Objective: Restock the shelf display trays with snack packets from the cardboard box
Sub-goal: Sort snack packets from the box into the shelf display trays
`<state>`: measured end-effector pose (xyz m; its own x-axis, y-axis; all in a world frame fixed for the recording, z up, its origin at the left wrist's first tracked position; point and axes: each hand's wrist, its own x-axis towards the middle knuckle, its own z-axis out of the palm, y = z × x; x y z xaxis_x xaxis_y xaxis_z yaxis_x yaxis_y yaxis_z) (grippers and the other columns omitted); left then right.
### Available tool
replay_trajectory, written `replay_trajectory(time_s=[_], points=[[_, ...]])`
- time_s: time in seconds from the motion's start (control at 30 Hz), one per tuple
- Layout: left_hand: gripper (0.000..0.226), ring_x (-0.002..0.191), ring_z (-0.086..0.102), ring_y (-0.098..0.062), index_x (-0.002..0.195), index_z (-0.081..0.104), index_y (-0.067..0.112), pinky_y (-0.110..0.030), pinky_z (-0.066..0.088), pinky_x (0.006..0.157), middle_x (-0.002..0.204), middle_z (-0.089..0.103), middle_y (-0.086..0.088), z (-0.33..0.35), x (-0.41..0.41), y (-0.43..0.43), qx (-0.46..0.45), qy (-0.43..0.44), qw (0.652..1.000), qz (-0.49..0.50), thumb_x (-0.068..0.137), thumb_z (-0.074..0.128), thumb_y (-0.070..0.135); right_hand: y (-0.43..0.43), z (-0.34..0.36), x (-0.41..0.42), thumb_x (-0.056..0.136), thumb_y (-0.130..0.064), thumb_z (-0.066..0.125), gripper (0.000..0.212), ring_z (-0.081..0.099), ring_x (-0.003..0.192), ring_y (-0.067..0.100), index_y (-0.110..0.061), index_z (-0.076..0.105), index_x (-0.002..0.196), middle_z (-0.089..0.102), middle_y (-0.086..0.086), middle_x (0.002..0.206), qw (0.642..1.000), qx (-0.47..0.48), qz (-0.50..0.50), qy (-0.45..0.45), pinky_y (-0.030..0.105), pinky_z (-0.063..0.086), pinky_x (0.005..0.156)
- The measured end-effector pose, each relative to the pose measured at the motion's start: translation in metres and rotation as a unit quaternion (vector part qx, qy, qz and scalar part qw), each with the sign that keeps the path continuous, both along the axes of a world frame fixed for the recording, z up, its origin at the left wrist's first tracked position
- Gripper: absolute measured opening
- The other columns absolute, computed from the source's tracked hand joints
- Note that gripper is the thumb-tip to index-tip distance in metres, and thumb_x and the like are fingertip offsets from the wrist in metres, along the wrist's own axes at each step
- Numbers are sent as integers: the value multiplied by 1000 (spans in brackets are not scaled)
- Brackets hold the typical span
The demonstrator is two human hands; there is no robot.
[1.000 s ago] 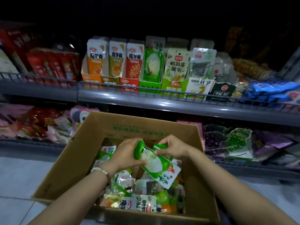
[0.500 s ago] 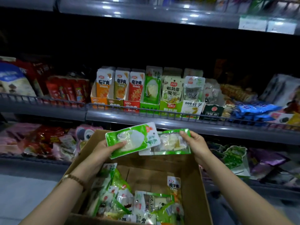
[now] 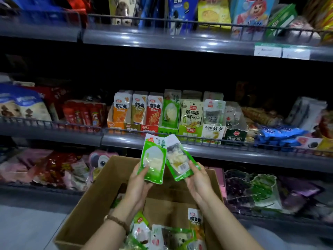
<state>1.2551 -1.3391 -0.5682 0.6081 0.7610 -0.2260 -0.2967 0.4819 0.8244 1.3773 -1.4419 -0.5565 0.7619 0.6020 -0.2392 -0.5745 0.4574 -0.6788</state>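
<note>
My left hand (image 3: 137, 184) grips the lower end of a green and white snack packet (image 3: 155, 157), held upright above the cardboard box (image 3: 86, 204). My right hand (image 3: 198, 183) grips a second green packet (image 3: 180, 159), tilted and shown from its back, touching the first. Both packets are just below the middle shelf rail, in front of the row of display trays (image 3: 167, 130). The green tray there holds matching green packets (image 3: 170, 112). More packets (image 3: 171, 237) lie loose in the box bottom.
Orange, olive and red packet trays (image 3: 132, 128) stand left of the green one, white and dark trays (image 3: 212, 132) to its right. A wire rail (image 3: 234, 143) fronts the middle shelf. An upper shelf (image 3: 180, 40) and a lower shelf (image 3: 270, 186) hold other bagged snacks.
Both hands lifted the two green packets out of the box, raised them toward the middle shelf and turned them from lying flat to upright. The view tilted upward.
</note>
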Motion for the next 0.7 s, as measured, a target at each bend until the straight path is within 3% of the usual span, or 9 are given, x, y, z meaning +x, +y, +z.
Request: replay_trajectory(time_s=[0.07,0.2,0.3,0.37,0.47,0.53,0.63,0.7], points=[[23,86,64,-18,114,52,17,-31,56,60,106,65,-9,6,4,-9,-17,-27,999,-18,96,43,4,3,0,-9,94,-1,48,17,67,74,18,-7,50,110,65,14,94,1000,0,11,-22,31,56,69],[23,94,63,-25,117,47,20,-40,59,63,112,62,-10,8,9,-18,-47,-62,996,-34,99,38,7,2,-3,-19,89,-5,55,33,64,101,22,-16,56,120,66,11,114,987,-24,61,-144,33,53,85],[30,98,63,-27,128,49,19,-44,57,70,118,63,-11,12,10,-22,-68,-82,992,-68,101,36,18,1,-4,-29,84,1,62,45,59,115,16,-20,51,123,61,6,127,948,-79,117,-284,28,50,95],[39,101,63,-26,130,53,14,-43,55,78,119,65,-12,16,10,-23,-85,-85,989,-86,98,39,32,2,-6,-35,81,-4,66,56,58,115,7,-19,43,130,60,3,127,918,-102,143,-354,20,49,92],[36,106,61,-23,128,55,14,-42,52,86,121,65,-10,13,10,-20,-36,-65,994,-79,94,49,26,3,-6,-34,88,-14,60,50,58,114,4,-21,40,132,61,-3,124,912,-99,134,-375,18,48,90],[35,97,63,-21,128,54,15,-37,51,79,113,67,-7,8,8,-18,14,-31,997,-69,93,52,12,4,-4,-28,91,-8,57,44,57,116,7,-25,41,128,60,-4,125,914,-102,111,-378,21,48,91],[31,93,66,-18,122,56,14,-34,50,76,108,70,-5,6,6,-16,58,15,996,-74,91,56,9,4,2,-13,86,-7,65,52,54,115,7,-31,42,126,53,-8,129,901,-150,42,-405,26,46,95],[30,94,67,-19,118,58,15,-35,51,77,106,71,-5,7,7,-15,81,35,993,-79,88,60,12,2,8,3,85,-9,67,60,50,118,8,-24,37,135,48,-7,133,902,-175,23,-393,29,42,98]])
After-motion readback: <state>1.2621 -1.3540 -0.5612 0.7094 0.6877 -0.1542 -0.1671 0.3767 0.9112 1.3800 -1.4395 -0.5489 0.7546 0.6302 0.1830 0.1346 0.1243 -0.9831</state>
